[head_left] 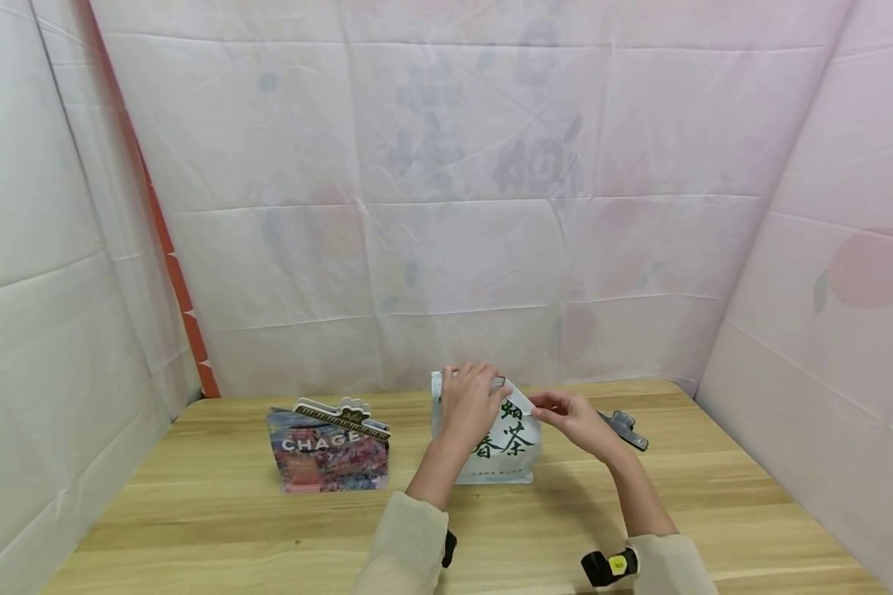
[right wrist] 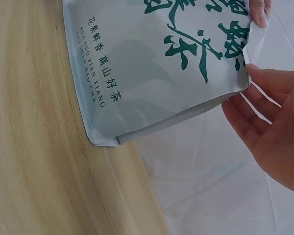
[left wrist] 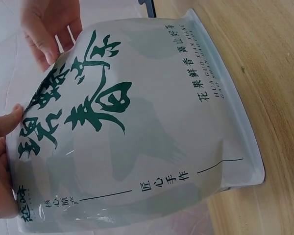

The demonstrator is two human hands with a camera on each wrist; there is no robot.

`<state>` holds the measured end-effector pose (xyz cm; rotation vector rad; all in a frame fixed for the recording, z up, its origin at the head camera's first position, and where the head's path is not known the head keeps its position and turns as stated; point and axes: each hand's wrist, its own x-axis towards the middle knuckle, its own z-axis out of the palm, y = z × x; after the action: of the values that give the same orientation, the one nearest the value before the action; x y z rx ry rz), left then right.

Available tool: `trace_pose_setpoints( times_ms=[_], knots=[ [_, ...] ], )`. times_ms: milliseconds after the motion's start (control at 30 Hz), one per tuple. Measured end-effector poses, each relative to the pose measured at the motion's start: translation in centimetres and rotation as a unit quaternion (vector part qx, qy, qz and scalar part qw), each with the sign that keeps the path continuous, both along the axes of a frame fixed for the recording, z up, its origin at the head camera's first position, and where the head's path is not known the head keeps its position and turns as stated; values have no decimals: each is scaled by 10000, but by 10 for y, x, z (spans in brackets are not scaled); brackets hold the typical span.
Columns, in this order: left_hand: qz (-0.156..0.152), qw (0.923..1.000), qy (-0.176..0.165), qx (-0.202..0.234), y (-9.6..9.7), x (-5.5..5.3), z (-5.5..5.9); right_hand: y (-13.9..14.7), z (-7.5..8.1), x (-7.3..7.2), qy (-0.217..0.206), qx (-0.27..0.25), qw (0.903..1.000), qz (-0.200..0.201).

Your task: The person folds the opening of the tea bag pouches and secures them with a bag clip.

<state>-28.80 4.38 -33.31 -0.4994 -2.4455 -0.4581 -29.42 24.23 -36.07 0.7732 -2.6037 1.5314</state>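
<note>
A pale tea pouch (head_left: pixel 499 469) with large green characters stands upright on the wooden table. My left hand (head_left: pixel 470 405) grips its top edge, with the thumb (left wrist: pixel 10 122) on the printed front and the other fingers behind. At the upper right corner, my right hand (head_left: pixel 576 423) pinches the pouch between thumb and fingers; its thumb (right wrist: pixel 272 78) lies at the edge. The top edge slants down from the left hand to the right one, folded over there. A dark clip (head_left: pixel 625 430) lies on the table just beyond the right hand.
To the left stands a colourful pouch (head_left: pixel 327 467) lettered "CHAGE", with a decorated clip (head_left: pixel 344 417) across its top. The wooden table (head_left: pixel 223 496) is bounded by pale cloth walls (head_left: pixel 454 248) at the back and sides.
</note>
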Motion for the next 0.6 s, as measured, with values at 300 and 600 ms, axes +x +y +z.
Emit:
trace_pose_setpoints(
  times_ms=[300, 600],
  knots=[
    [1, 10000, -6, 32, 0, 0, 0, -12, 0, -4, 461, 30, 9988, -164],
    [-18, 9999, -74, 74, 0, 0, 0, -18, -6, -7, 646, -300, 9962, -503]
  ],
)
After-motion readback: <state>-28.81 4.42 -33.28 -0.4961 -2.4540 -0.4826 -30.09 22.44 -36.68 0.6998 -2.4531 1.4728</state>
